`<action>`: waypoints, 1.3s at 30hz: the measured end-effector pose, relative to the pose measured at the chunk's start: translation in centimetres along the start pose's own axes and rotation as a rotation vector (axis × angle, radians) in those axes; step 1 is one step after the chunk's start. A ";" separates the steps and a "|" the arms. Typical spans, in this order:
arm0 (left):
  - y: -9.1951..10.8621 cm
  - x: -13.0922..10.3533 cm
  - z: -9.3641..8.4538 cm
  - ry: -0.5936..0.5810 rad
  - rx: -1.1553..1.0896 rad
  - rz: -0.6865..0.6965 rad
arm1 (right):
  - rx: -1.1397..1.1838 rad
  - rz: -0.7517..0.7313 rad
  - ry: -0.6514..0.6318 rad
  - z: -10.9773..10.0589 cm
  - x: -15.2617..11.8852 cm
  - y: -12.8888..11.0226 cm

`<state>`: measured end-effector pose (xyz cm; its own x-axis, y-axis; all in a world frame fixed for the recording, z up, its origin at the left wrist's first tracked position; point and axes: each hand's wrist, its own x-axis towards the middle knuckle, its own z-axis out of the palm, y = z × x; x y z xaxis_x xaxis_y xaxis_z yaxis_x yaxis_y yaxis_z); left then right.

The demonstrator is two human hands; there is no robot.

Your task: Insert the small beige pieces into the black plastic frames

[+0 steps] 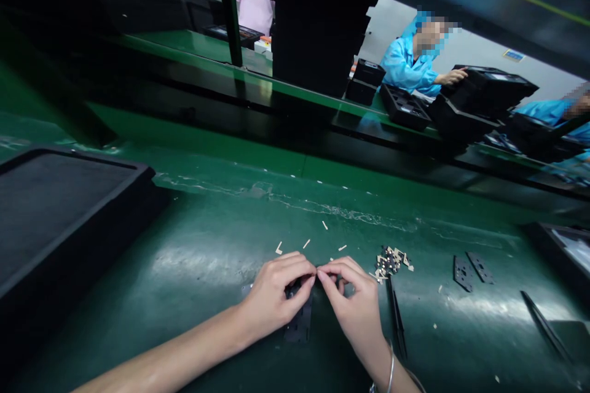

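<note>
My left hand (pixel 282 288) is closed in a pinch above a dark flat plate (pixel 300 322) on the green table. My right hand (pixel 353 295) also pinches, its fingertips meeting those of my left hand. Whatever lies between the fingertips is too small to make out. Right of my hands is a pile of small black and cream pieces (pixel 391 263), with black tweezers (pixel 396 316) just below it. A few thin cream strips (pixel 306 244) are scattered beyond my hands.
Two dark plates (pixel 462 273) and another pair of tweezers (pixel 544 322) lie at the right. A large black tray (pixel 69 196) fills the left. Across the bench, a person in blue (pixel 405 64) touches black boxes (pixel 488 89); someone in pink stands farther back.
</note>
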<state>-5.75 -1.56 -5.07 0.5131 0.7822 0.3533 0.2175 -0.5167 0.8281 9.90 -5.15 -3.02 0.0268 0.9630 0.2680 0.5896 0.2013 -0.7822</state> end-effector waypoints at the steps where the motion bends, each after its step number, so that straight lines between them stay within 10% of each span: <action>1: 0.0 0.0 0.0 -0.001 0.002 -0.002 | -0.005 -0.010 -0.002 0.0 0.0 0.1; 10: -0.1 -0.3 0.3 -0.007 -0.017 -0.051 | -0.080 -0.154 0.034 0.3 -0.1 0.1; 20: 0.5 0.4 -0.2 -0.051 -0.393 -0.417 | -0.126 -0.190 0.093 0.0 0.2 0.1; 31: 0.5 0.4 0.1 -0.020 -0.251 -0.305 | -0.168 -0.283 0.065 0.2 -0.1 -0.1; 39: -0.1 0.5 0.1 -0.004 -0.594 -0.478 | -0.402 -0.301 0.152 -0.8 0.6 1.2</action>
<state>-5.40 -1.15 -4.98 0.4789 0.8717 -0.1036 -0.0658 0.1533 0.9860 11.32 -4.49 -3.34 -0.0923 0.8303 0.5497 0.8516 0.3519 -0.3885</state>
